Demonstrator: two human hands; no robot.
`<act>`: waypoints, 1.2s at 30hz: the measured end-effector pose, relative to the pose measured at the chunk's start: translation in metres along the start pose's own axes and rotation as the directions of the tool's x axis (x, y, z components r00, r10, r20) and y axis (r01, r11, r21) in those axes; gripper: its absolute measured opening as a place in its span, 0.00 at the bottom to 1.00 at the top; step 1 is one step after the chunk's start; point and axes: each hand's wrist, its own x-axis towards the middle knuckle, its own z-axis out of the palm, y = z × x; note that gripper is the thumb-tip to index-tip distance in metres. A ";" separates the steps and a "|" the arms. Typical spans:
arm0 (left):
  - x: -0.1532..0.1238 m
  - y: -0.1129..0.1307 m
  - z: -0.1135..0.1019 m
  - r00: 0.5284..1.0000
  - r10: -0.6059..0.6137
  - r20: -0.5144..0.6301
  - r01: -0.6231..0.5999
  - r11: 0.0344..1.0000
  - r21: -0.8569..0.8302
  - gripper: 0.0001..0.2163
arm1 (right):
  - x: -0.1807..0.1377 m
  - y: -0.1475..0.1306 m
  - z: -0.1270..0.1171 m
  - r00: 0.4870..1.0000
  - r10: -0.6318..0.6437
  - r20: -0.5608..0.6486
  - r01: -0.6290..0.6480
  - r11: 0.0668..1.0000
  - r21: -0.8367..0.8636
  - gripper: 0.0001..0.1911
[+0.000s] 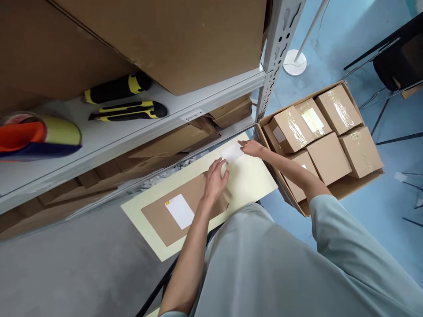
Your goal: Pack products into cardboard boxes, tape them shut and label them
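Note:
A narrow pale yellow board (256, 176) lies in front of me, and a flat brown cardboard packet (155, 218) rests on its left part. A white label (181, 211) with a small yellow corner mark is on the packet. My left hand (215, 181) is over the packet's right end, fingers curved and apart, with nothing visible in it. Farther right, a blank-looking white paper slip (232, 152) lies on the board. At the slip's right edge is my right hand (253, 148), its fingertips gripping the edge; part of the contact is hidden.
Two black-and-yellow box cutters (128, 111) and rolls of tape (39, 136) lie on the metal shelf (185, 94), below large cartons (198, 35). An open carton (295, 207) of several taped boxes stands right. Beyond are a white stand base (294, 62) and black chair (398, 61).

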 end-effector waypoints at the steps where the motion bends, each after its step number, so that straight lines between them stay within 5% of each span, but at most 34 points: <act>1: 0.001 -0.002 0.002 1.000 -0.003 0.009 0.003 1.000 -0.002 0.22 | -0.002 -0.001 -0.001 1.000 0.007 0.004 -0.007 1.000 0.010 0.24; 7: 0.004 -0.005 0.003 0.998 -0.004 0.056 0.003 1.000 0.013 0.21 | -0.016 -0.016 -0.010 0.996 -0.058 0.065 0.067 0.987 -0.144 0.27; 12: 0.009 -0.006 0.005 0.998 -0.003 0.059 0.002 1.000 0.023 0.22 | -0.025 -0.030 -0.020 0.998 -0.014 0.054 0.020 0.994 -0.111 0.25; 18: 0.019 -0.017 0.012 0.997 -0.069 0.027 0.070 0.997 -0.033 0.22 | -0.037 -0.043 -0.015 0.969 0.229 -0.092 -0.216 0.968 0.130 0.23; 21: 0.030 -0.020 0.018 0.991 -0.131 0.010 0.131 0.983 -0.126 0.28 | -0.033 -0.054 -0.001 0.896 0.385 -0.220 -0.255 0.853 0.456 0.23; 24: 0.044 -0.019 0.024 0.982 -0.185 0.035 0.188 0.948 -0.255 0.35 | -0.017 -0.073 0.016 0.853 0.477 -0.213 -0.146 0.608 0.780 0.37; 28: 0.058 -0.022 0.026 0.990 -0.137 0.024 0.139 0.970 -0.202 0.30 | 0.000 -0.101 0.034 0.903 0.357 -0.240 0.064 0.441 0.895 0.37; 32: 0.055 -0.032 0.018 0.984 -0.164 -0.063 0.160 0.985 -0.057 0.25 | 0.004 -0.112 0.033 0.934 0.189 -0.303 0.141 0.583 0.800 0.32; 36: 0.048 -0.032 0.007 0.962 -0.254 -0.098 0.259 0.965 0.045 0.19 | 0.012 -0.107 0.021 0.951 0.235 -0.202 -0.094 0.840 0.535 0.37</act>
